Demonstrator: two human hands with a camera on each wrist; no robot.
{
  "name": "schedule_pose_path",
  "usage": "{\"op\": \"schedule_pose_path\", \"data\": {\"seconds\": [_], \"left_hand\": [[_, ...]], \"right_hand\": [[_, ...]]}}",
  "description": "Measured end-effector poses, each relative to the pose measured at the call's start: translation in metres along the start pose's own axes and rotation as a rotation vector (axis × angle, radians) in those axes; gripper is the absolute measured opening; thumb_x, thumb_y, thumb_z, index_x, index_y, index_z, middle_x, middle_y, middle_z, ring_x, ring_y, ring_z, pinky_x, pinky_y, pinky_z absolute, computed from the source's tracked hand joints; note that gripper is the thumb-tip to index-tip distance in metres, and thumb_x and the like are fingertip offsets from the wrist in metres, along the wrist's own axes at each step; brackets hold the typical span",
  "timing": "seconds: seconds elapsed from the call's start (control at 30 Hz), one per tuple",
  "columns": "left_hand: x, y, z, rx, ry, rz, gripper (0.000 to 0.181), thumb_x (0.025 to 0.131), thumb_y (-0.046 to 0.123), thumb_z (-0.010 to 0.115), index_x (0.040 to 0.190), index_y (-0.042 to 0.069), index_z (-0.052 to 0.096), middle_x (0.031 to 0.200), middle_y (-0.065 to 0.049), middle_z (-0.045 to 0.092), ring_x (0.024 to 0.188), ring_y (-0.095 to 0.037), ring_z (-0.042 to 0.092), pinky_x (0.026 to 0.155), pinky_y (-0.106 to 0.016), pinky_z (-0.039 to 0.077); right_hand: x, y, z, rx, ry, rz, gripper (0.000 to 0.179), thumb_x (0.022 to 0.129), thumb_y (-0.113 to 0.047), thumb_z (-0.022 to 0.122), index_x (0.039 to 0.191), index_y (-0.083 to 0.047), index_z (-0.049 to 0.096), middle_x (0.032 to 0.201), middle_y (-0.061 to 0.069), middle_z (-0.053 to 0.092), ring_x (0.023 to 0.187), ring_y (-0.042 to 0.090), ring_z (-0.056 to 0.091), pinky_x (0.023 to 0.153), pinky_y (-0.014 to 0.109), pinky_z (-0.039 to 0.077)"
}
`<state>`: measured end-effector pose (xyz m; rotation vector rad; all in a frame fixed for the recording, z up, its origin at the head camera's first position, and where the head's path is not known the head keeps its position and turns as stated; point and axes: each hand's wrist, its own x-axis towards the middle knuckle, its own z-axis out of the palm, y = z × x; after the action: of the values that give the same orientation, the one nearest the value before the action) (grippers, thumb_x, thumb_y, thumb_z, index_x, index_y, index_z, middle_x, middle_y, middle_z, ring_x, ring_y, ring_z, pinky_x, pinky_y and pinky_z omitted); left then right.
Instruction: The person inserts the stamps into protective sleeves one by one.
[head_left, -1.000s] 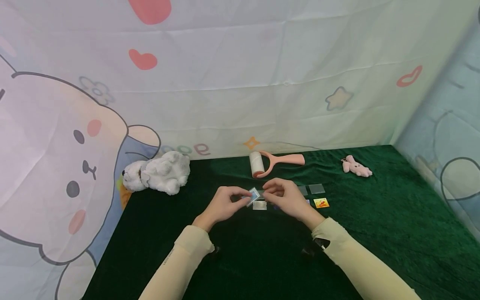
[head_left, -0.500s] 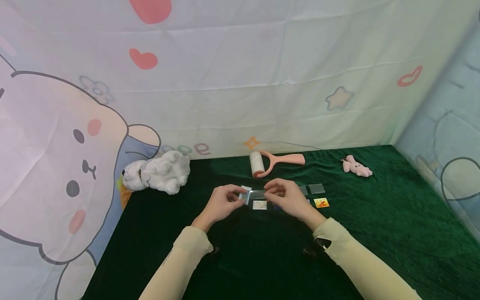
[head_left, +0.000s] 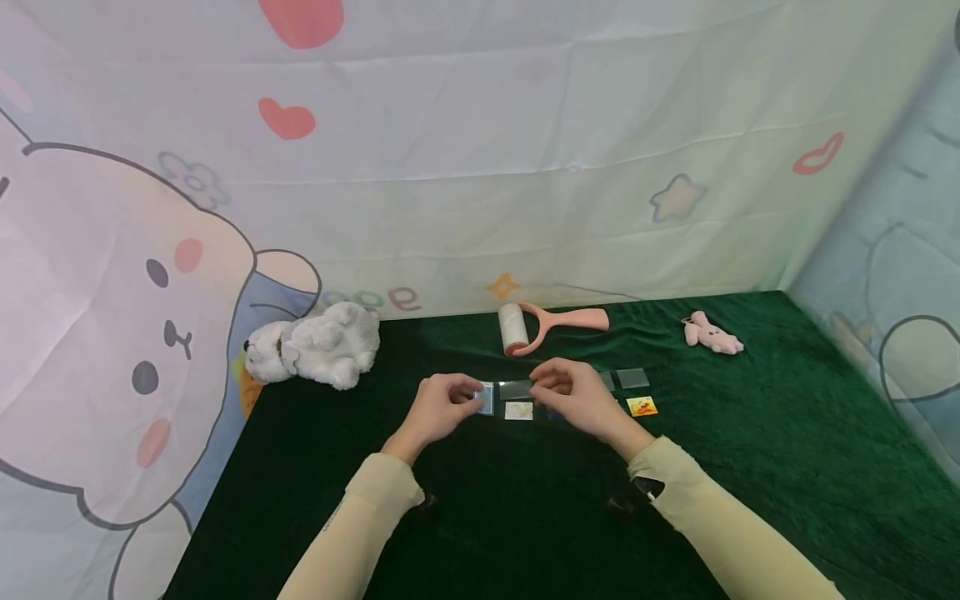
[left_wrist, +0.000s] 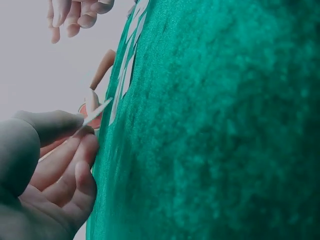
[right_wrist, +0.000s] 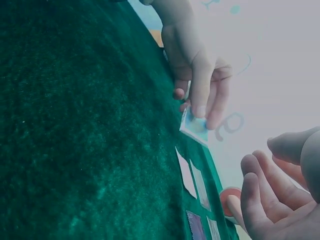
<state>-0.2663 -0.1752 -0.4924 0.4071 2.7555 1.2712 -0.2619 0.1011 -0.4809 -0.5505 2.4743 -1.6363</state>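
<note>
Between thumb and fingers my left hand (head_left: 438, 410) pinches a small blue card in a clear sleeve (head_left: 487, 398). In the right wrist view this sleeved card (right_wrist: 194, 126) tilts above the green cloth; in the left wrist view only its thin edge (left_wrist: 98, 112) shows. My right hand (head_left: 576, 393) hovers over the row of cards, thumb and fingers apart, holding nothing, as the right wrist view confirms. Between the hands lie a clear flat sleeve (head_left: 514, 389) and a whitish card (head_left: 519, 411). A purple card (right_wrist: 196, 225) is mostly hidden beneath my right hand in the head view.
Right of my right hand lie another clear sleeve (head_left: 632, 378) and a yellow-orange card (head_left: 642, 406). Behind the row is a pink-handled lint roller (head_left: 555, 322). A white plush dog (head_left: 318, 346) lies at the back left, a small pink plush (head_left: 712, 333) at the back right.
My left hand has carried the sleeved card slightly left and turned it from slanted to nearly straight, uncovering more of the clear sleeve beside it. My right hand has hardly moved.
</note>
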Motion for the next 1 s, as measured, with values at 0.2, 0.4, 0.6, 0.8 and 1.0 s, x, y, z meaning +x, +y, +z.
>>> {"op": "schedule_pose_path", "data": {"seconds": [0.2,0.4,0.6,0.8,1.0], "left_hand": [[0.002,-0.004,0.002,0.026,-0.046,-0.038,0.02,0.097,0.016,0.077,0.117,0.015,0.076,0.112,-0.003,0.075,0.088,-0.016,0.066,0.08,-0.036,0.058],[0.005,-0.007,0.004,0.073,-0.063,-0.047,0.021,0.097,0.016,0.078,0.117,0.014,0.076,0.111,-0.004,0.074,0.087,-0.016,0.066,0.08,-0.035,0.059],[0.005,-0.002,0.004,0.162,-0.061,-0.058,0.021,0.096,0.015,0.078,0.117,0.013,0.076,0.112,-0.005,0.074,0.085,-0.016,0.063,0.079,-0.036,0.057],[0.004,0.003,0.007,0.265,-0.051,-0.072,0.02,0.096,0.017,0.079,0.116,0.016,0.079,0.114,-0.003,0.069,0.095,-0.019,0.059,0.084,-0.039,0.055],[0.005,0.004,0.009,0.313,-0.052,-0.074,0.019,0.095,0.019,0.08,0.114,0.018,0.081,0.118,-0.002,0.064,0.102,-0.021,0.058,0.089,-0.042,0.055]], "right_hand": [[0.0,0.001,0.001,-0.007,-0.006,-0.004,0.028,0.102,-0.018,0.071,0.126,-0.003,0.068,0.106,0.006,0.076,0.091,0.019,0.072,0.085,0.041,0.059],[-0.001,0.001,0.0,-0.01,-0.009,-0.015,0.029,0.102,-0.019,0.071,0.125,-0.003,0.068,0.106,0.005,0.076,0.091,0.019,0.072,0.084,0.04,0.059],[-0.001,0.001,-0.002,-0.014,-0.011,-0.015,0.029,0.102,-0.019,0.071,0.126,-0.003,0.068,0.107,0.005,0.076,0.092,0.019,0.072,0.085,0.041,0.059],[-0.002,0.002,-0.002,-0.018,-0.013,-0.017,0.029,0.102,-0.019,0.071,0.126,-0.003,0.068,0.107,0.005,0.076,0.092,0.019,0.072,0.085,0.041,0.059],[-0.003,0.003,-0.003,-0.019,-0.012,-0.019,0.029,0.102,-0.02,0.071,0.126,-0.004,0.068,0.106,0.005,0.076,0.091,0.018,0.072,0.085,0.041,0.06]]}}
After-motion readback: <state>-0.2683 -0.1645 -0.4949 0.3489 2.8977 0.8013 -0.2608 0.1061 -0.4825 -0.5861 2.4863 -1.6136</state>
